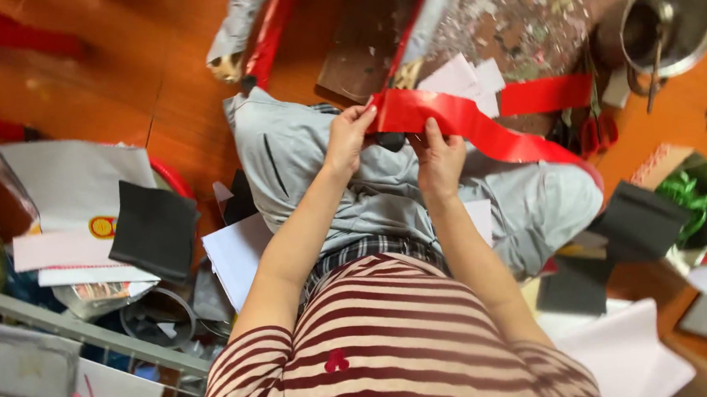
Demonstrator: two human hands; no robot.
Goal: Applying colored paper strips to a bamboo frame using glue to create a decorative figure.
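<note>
Red glossy paper strip held over the lap: left hand pinches its end, right hand grips just beside. Probably light, floppy, slick, tears easily; hold by edges.

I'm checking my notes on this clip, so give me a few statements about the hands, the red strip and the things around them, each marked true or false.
1. Both hands hold the red strip. True: left hand and right hand pinch it.
2. The strip is blue. False: it is glossy red.
3. A metal pot stands at upper right. True.
4. The black sheet at left lies in the person's lap. False: it lies on a paper pile.
5. The person wears a striped top. True.
</note>
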